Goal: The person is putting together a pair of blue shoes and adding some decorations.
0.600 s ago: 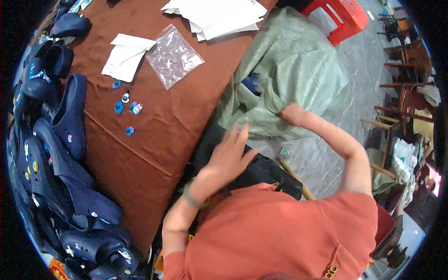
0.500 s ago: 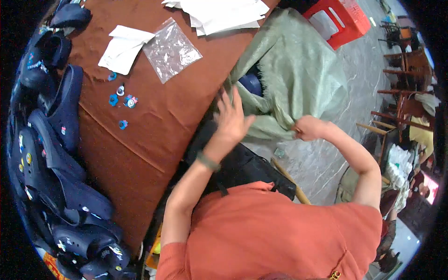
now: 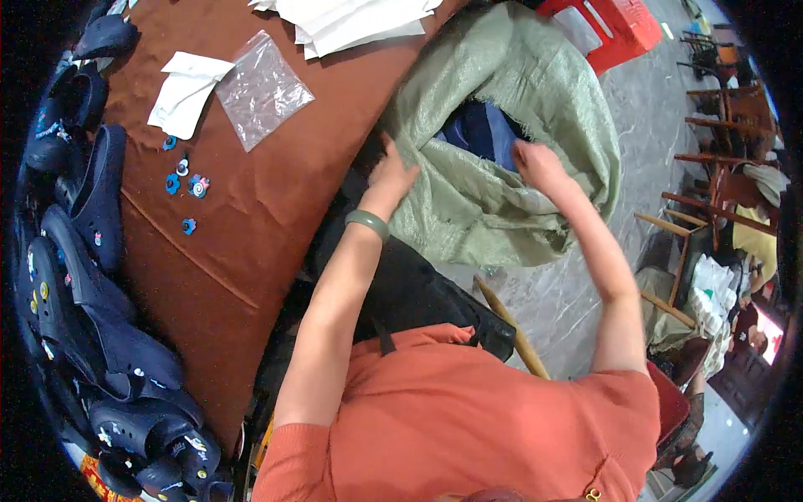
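Note:
A pale green woven sack [image 3: 452, 205] stands with its mouth spread wide, and dark blue items [image 3: 478, 132], perhaps clogs, show inside. My right hand [image 3: 542, 167] is closed at the mouth, its knuckles against the blue items; its fingertips are hidden, so what they pinch cannot be made out. Wearing a green bangle [image 3: 368, 222], my left arm reaches to the sack's near left side. There my left hand [image 3: 391, 180] is closed on the sack's side, some of its fingers out of sight.
To the left is a brown-covered table [image 3: 242, 209] with small blue shoe charms [image 3: 198, 186], a clear plastic bag [image 3: 263, 92] and white papers [image 3: 355, 21]. Navy clogs [image 3: 109, 326] line its left edge. A red plastic stool [image 3: 615, 33] stands beyond the sack; a black bag [image 3: 418, 284] lies before me.
The sack's mouth has been spread open, showing more of the blue items. My right hand moved from its lower edge up to the mouth. My left hand, fingers spread before, now grips its side.

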Demonstrator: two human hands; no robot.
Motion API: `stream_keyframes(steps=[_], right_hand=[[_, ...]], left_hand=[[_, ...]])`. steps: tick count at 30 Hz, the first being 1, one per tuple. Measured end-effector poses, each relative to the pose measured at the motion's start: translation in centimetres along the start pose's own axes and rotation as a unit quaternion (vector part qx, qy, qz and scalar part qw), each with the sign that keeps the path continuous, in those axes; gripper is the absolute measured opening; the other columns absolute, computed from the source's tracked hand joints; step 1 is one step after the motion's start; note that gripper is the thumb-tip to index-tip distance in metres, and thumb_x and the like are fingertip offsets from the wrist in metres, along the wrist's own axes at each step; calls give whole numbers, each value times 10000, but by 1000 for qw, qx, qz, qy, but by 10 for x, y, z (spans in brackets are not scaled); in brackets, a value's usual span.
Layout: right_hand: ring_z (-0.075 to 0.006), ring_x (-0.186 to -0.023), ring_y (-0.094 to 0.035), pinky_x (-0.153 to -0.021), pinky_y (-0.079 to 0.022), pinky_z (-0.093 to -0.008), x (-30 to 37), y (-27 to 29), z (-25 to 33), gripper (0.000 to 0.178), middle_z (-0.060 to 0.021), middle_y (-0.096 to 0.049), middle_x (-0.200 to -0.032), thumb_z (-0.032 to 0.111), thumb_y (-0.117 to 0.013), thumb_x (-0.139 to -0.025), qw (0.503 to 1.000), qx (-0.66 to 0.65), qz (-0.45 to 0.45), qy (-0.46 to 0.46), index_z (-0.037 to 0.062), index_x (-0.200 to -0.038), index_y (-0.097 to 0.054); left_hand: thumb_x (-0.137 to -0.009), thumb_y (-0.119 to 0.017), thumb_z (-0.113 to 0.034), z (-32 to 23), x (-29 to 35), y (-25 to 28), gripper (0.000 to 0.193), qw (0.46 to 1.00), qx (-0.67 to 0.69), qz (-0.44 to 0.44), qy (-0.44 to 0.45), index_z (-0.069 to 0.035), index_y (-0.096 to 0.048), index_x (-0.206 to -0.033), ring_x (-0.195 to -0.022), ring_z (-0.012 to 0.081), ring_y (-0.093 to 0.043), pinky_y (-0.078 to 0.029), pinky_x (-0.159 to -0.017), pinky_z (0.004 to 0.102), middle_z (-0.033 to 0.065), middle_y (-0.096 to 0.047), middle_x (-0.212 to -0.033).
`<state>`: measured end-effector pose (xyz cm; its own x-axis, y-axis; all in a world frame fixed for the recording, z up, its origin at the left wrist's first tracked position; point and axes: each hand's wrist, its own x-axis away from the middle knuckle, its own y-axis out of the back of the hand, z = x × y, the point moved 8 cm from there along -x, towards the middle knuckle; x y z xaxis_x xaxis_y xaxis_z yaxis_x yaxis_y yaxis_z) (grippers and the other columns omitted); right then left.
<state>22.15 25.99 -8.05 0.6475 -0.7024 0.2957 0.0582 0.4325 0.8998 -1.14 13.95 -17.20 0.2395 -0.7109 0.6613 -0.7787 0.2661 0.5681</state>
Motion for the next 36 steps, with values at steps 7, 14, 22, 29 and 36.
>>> stream_keyframes(steps=[7, 14, 22, 29, 36], right_hand=[[-340, -1196, -430, -998, -368, -378, -54, -136, -144, 1240, -281, -350, -1333, 486, -864, -386, 888, -139, 18, -438, -47, -1317, -243], [-299, -945, -530, -844, -429, -366, -20, -90, -64, 811, -169, -531, -1013, 232, -841, -439, 907, -267, -192, -264, -25, -1086, -425], [-460, -1170, -394, -963, -332, -566, 103, 79, 100, 506, -98, -402, -1044, -2, -709, -609, 845, -105, -479, 215, 138, -931, -345], [-498, -1172, -373, -969, -360, -585, 120, 142, 225, 429, -177, -385, -1235, 45, -649, -626, 793, -85, -457, 394, 176, -956, -409], [-379, -1088, -445, -850, -423, -649, 133, 125, 360, 310, -67, -378, -998, -16, -571, -707, 526, -227, -422, 702, 186, -897, -432]], left_hand=[[-792, -612, -340, -28, 34, -6, 813, 986, -123, 13, -111, 3, -175, -1384, -1140, 391, -458, -375, -952, 435, 254, -439, -1265], [-836, -573, -329, -22, 95, 6, 642, 971, -10, -49, -235, 44, -344, -1306, -1166, 387, -436, -358, -966, 448, 246, -469, -1245], [-923, -462, -419, -57, 155, 6, 613, 847, 473, 219, -107, 6, -321, -1343, -1068, 176, -531, -454, -869, 323, 117, -515, -1212], [-623, -664, -45, -65, 269, 105, 806, 724, 619, 180, -246, 7, -297, -1338, -1147, 183, -455, -336, -1004, 327, 94, -467, -1250], [-623, -543, -9, 68, 384, 167, 754, 750, 579, -200, -248, 47, -287, -1330, -1176, 188, -408, -307, -1012, 309, 102, -421, -1260]])
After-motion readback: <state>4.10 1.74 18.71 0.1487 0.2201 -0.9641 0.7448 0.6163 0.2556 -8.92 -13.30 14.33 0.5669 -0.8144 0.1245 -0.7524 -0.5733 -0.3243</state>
